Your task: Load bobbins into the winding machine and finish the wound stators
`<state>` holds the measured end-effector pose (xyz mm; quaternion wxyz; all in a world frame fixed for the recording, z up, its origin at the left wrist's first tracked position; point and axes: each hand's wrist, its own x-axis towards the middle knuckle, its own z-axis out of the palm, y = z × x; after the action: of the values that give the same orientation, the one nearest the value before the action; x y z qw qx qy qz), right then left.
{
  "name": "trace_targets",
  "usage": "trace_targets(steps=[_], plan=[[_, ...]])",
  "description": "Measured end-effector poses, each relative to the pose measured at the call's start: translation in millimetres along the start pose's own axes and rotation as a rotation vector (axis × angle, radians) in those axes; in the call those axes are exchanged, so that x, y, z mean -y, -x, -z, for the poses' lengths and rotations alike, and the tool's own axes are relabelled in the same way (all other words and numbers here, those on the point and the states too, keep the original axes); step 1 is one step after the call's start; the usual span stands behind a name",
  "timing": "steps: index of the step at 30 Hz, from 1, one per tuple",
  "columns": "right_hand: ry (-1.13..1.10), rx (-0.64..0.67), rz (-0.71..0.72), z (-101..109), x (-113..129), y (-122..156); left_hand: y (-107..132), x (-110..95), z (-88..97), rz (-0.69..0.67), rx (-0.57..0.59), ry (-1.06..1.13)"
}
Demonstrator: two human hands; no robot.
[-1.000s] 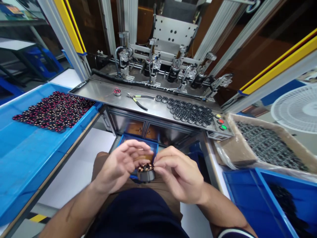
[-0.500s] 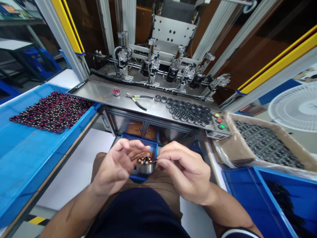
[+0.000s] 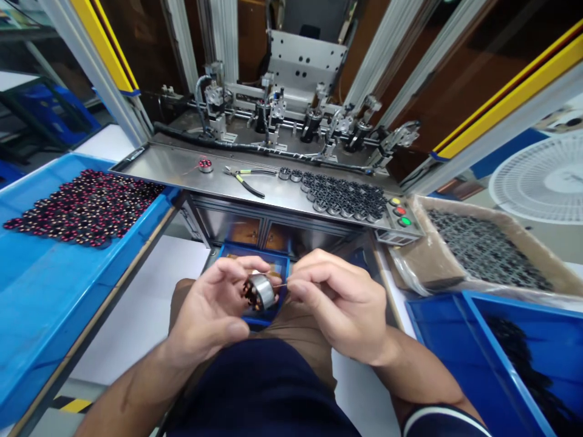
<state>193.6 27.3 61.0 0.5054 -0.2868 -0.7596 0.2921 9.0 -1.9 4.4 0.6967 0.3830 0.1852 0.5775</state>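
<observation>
My left hand [image 3: 214, 309] is closed round a small wound stator [image 3: 255, 292], a silvery ring with copper coils, tilted on its side above my lap. My right hand [image 3: 339, 303] pinches a thin copper wire [image 3: 281, 284] that runs from the stator to its fingertips. Both hands hover over a small blue bin [image 3: 277, 258] under the machine's shelf.
A steel shelf [image 3: 182, 167] carries pliers [image 3: 246, 179], one wound stator [image 3: 205, 165], a cluster of black cores [image 3: 341, 195] and coloured buttons [image 3: 399, 211]. A blue tray [image 3: 45, 273] on the left holds wound stators [image 3: 82, 206]. A cardboard box [image 3: 483, 246] and blue bins [image 3: 501, 358] stand right.
My left hand has tipped the stator from upright onto its side. My right hand has drawn back slightly, and the wire is now stretched between it and the stator.
</observation>
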Motion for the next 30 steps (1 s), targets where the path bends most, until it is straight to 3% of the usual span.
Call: trace_targets(steps=[3, 5, 8, 10, 17, 22, 25, 30], plan=[[-0.065, 0.019, 0.015, -2, -4, 0, -8, 2, 1.7, -0.014, -0.040, 0.046], [-0.096, 0.050, 0.056, -2, -7, 1, -16, 5, 4.7, 0.197, 0.036, 0.099], [-0.098, 0.069, 0.096, 0, -10, 1, -24, 9, 9.0, 0.660, 0.344, 0.215], [-0.081, 0.057, 0.106, 2, -10, 0, -24, 10, 10.0, 0.726, 0.438, 0.241], [-0.022, -0.063, 0.046, 3, -11, 2, -13, 8, 2.6, 0.229, 0.121, -0.002], [-0.038, -0.095, 0.012, -3, -12, 3, -10, 15, 1.7, -0.147, -0.004, -0.210], [-0.064, -0.081, 0.043, -4, -13, 3, -9, 20, 4.5, -0.209, -0.029, -0.281], [-0.082, -0.076, 0.116, -5, -16, 4, -11, 23, 9.7, -0.141, 0.005, -0.309]])
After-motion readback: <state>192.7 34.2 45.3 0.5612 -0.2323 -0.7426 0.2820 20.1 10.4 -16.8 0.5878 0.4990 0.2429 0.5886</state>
